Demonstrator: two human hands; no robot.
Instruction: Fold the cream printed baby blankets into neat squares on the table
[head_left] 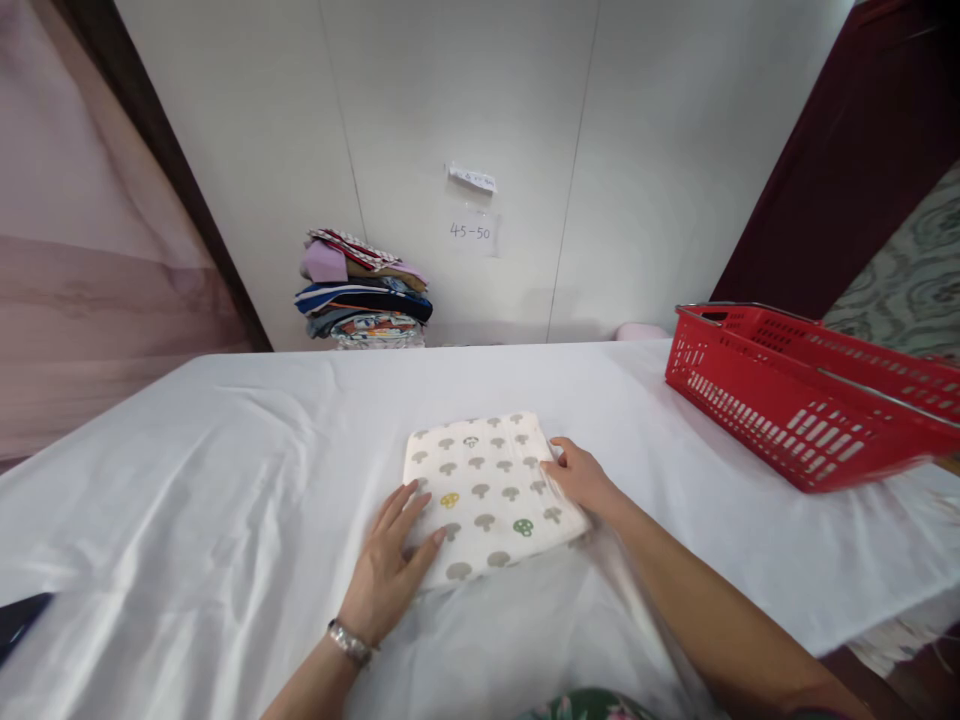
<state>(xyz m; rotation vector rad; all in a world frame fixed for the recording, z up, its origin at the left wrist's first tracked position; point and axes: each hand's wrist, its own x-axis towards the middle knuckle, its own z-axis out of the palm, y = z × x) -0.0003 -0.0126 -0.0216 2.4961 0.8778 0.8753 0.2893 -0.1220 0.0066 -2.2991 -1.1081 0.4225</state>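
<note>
A folded white cloth [487,490] printed with grey mushrooms, one yellow and one green, lies flat on the white-covered table in front of me. My left hand [394,550] rests along its left edge, fingers spread and thumb on the fabric; a metal bracelet [349,642] circles that wrist. At the opposite edge, my right hand [581,477] holds the cloth's side, with the thumb on top and a fingertip showing just past the edge. Its other fingers are mostly hidden.
A red plastic basket [750,400] stands at the right of the white tablecloth [247,480]. Folded clothes [365,290] are stacked by the back wall. A dark flat object [21,622] lies at the left edge. A paper marked 45-50 [472,232] hangs on the wall.
</note>
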